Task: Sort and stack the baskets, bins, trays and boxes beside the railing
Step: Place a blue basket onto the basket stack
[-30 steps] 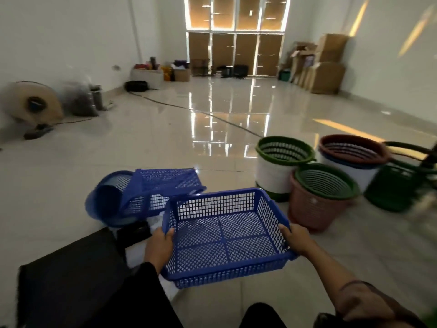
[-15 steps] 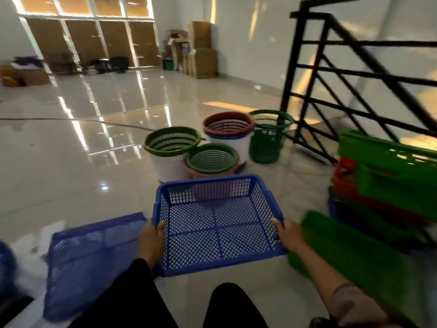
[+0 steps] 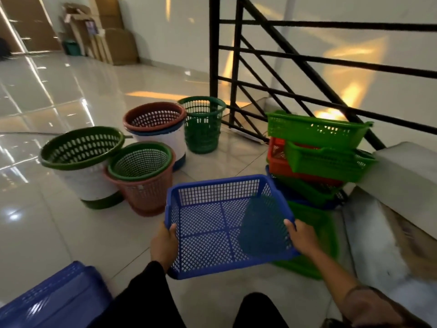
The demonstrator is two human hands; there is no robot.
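The blue mesh basket (image 3: 227,223) hung in the air in front of me, held level with its open side up, one short wall in each hand. My left hand (image 3: 163,245) gripped the left rim, thumb hooked over the top edge into the basket and the other fingers curled underneath out of sight; the dark sleeve (image 3: 142,294) came straight up from the bottom of the view. My right hand (image 3: 301,236) clasped the right rim the same way, thumb over the edge, fingers wrapped down the outer wall, the forearm reaching in from the lower right corner. Through the mesh floor I could see a green tray (image 3: 314,245) lying on the tiles just below and to the right. Behind that stood a stack of rectangular baskets against the black railing (image 3: 236,79): a green basket (image 3: 316,131) on top, another green one (image 3: 328,162) skewed beneath it, an orange basket (image 3: 279,162) under those, and blue and green ones lower down, too jumbled to count. To the left stood round bins: a dark green mesh bin (image 3: 203,125), a white bin with a brown insert (image 3: 163,136), a white bin with a green insert (image 3: 82,162), and a terracotta bin (image 3: 144,183) with a green liner. Another blue basket (image 3: 54,299) lay at the lower left.
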